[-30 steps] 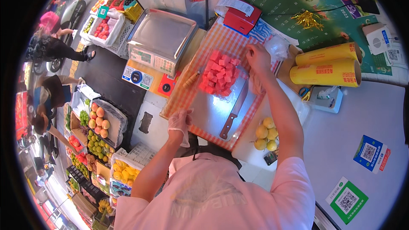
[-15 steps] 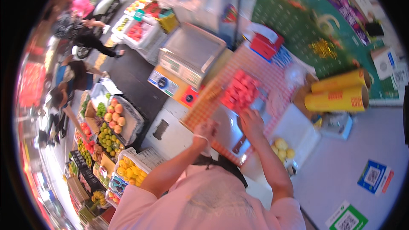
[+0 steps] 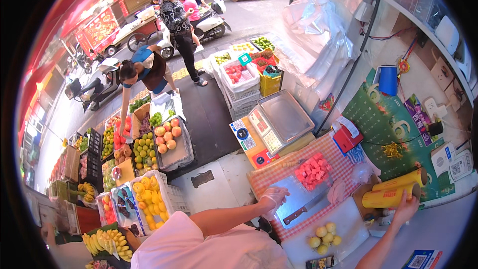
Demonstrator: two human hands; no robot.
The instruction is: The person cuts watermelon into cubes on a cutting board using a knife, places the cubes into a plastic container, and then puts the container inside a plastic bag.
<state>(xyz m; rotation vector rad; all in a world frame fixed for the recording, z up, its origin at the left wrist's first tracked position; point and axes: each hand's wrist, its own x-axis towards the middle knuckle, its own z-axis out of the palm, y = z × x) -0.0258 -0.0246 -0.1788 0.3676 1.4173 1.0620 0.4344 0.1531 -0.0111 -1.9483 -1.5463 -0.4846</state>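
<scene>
My left hand, in what looks like a clear plastic glove, hovers over the left edge of a pale cutting board. Its fingers are loosely curled, with nothing visible in them. A knife with a dark brown handle lies across the board. Beyond it sits a heap of red fruit cubes, probably watermelon. At the right, my right hand has its fingers against the near end of a yellow roll of wrap, seemingly gripping it. A second yellow roll lies behind.
Pale yellow round fruits lie on a white board near a phone. A scale stands beyond the checkered cloth. Fruit crates line the left, where a person bends over them; another person stands behind.
My right hand has left the red fruit cubes and moved right to the yellow roll. My left hand stays by the board. The view has turned, showing more of the street.
</scene>
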